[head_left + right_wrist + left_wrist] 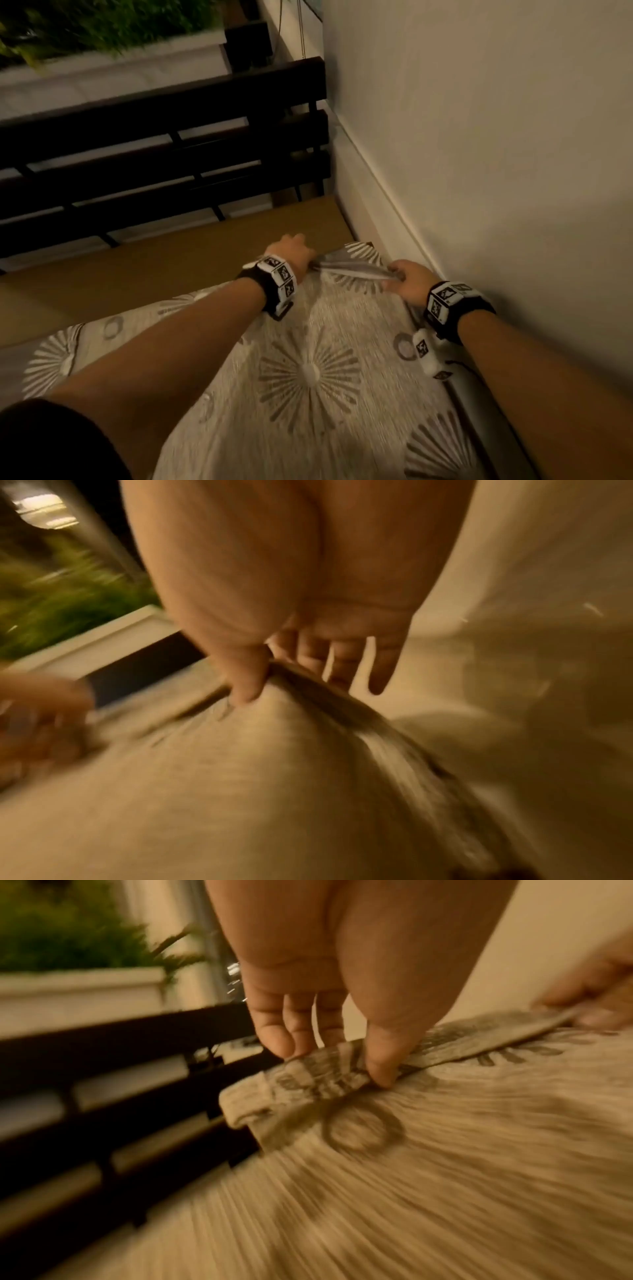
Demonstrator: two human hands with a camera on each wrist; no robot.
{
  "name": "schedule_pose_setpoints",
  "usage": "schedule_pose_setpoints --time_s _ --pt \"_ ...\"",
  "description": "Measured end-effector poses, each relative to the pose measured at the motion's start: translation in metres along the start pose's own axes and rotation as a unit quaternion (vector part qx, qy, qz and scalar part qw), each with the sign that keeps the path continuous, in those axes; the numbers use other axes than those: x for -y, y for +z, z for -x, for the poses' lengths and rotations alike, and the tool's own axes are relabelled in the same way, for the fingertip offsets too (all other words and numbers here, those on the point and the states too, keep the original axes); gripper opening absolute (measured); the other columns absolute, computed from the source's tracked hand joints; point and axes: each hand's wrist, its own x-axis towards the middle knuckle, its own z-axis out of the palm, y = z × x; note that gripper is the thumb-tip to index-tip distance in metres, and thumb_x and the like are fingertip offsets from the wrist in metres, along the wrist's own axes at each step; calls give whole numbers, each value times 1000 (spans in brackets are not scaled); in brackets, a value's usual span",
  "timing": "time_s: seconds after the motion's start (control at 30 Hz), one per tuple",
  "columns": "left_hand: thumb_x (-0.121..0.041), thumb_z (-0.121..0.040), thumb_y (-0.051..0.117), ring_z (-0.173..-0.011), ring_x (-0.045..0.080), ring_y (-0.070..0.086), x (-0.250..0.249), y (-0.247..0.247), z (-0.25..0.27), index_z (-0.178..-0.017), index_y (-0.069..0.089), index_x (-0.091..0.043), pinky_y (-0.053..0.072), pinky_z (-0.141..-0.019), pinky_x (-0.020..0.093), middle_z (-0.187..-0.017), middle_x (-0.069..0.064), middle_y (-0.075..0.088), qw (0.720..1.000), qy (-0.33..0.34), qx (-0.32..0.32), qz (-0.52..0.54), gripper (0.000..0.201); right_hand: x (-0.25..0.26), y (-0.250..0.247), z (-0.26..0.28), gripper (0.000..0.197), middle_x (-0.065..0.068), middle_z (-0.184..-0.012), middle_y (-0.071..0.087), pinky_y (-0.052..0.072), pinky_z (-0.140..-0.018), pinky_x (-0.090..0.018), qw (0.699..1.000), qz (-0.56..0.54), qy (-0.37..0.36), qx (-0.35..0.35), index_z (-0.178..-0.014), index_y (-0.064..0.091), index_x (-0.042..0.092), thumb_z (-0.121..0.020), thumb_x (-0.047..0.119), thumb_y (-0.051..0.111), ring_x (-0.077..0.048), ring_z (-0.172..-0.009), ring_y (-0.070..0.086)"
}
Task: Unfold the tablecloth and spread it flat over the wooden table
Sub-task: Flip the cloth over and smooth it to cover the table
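Observation:
A beige tablecloth point(308, 377) with grey starburst and ring prints covers the near part of the wooden table point(171, 257). Its far edge is bunched into a taut fold point(346, 267) stretched between both hands. My left hand point(294, 251) pinches the fold's left end; in the left wrist view the thumb and fingers point(377, 1058) clamp the bunched cloth point(308, 1077). My right hand point(406, 277) pinches the right end near the wall, thumb pressing the cloth point(308, 685) against the fingers point(246, 680). All views are motion-blurred.
A cream wall point(479, 137) runs close along the table's right side. A dark slatted bench back point(164, 154) stands beyond the far edge. Behind it sits a white planter point(113, 68) with green plants. Bare wood shows left of the cloth.

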Motion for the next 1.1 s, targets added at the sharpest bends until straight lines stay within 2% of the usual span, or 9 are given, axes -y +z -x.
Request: schedule_pose_setpoints --time_s 0.13,0.3,0.4,0.47,0.57,0.7,0.8,1.0,1.1 --pt "-29 -95 52 -82 29 61 2 -33 -16 -102 61 -17 53 -70 36 -102 9 65 997 -36 -60 21 16 -1 -13 -4 13 3 -75 59 46 -62 -31 993 39 -43 -102 -96 48 29 -89 23 57 -27 -74 59" --pt "-32 -91 51 -82 28 62 -32 -63 -33 -150 14 -26 53 -79 40 -109 12 62 915 -36 -141 377 70 10 -19 0 19 -17 -125 44 50 -84 -41 935 69 -38 -346 -100 53 12 -83 3 57 -36 -100 54" --pt "-23 -89 60 -120 25 52 -45 -53 -33 -151 17 -22 42 -98 31 -137 11 45 882 -35 -67 465 76 9 -6 2 17 -14 -149 30 38 -101 -48 932 250 -54 -258 -99 68 19 -84 19 59 -37 -129 35" --pt "-27 -89 61 -128 29 49 -42 -45 -29 -146 33 -17 41 -105 35 -143 13 46 917 -37 -17 397 64 8 1 0 26 -11 -150 32 34 -102 -49 943 294 -27 -152 -107 67 23 -89 34 53 -34 -131 35" --pt "-35 -93 57 -127 28 50 -28 -25 -5 -137 50 -13 41 -105 37 -140 9 52 969 -32 28 243 50 13 13 1 38 -12 -129 56 46 -96 -44 989 140 -19 -38 -123 54 19 -93 34 38 -33 -110 57" --pt "-31 -94 55 -120 27 54 3 9 51 -131 53 -14 42 -96 32 -134 8 56 975 -43 28 215 41 15 24 5 60 -20 -126 57 47 -96 -44 996 91 2 1 -151 17 20 -95 24 36 -36 -106 58" --pt "-24 -93 55 -122 30 51 31 35 99 -130 55 -10 41 -100 32 -134 12 55 974 -58 44 214 39 21 21 5 61 -17 -137 50 43 -102 -44 990 138 -5 -18 -147 28 18 -88 31 37 -36 -117 54" --pt "-29 -94 55 -124 31 50 96 79 203 -137 48 -11 42 -102 37 -138 12 52 964 -128 82 219 47 42 34 20 68 -20 -137 51 46 -98 -42 960 277 35 20 -153 8 23 -92 37 35 -36 -114 57" --pt "-29 -93 55 -119 31 53 130 103 275 -133 51 -13 45 -98 37 -133 12 55 956 -171 55 231 44 72 51 45 62 -15 -138 52 45 -102 -39 936 346 55 31 -145 34 13 -90 36 46 -32 -119 55"
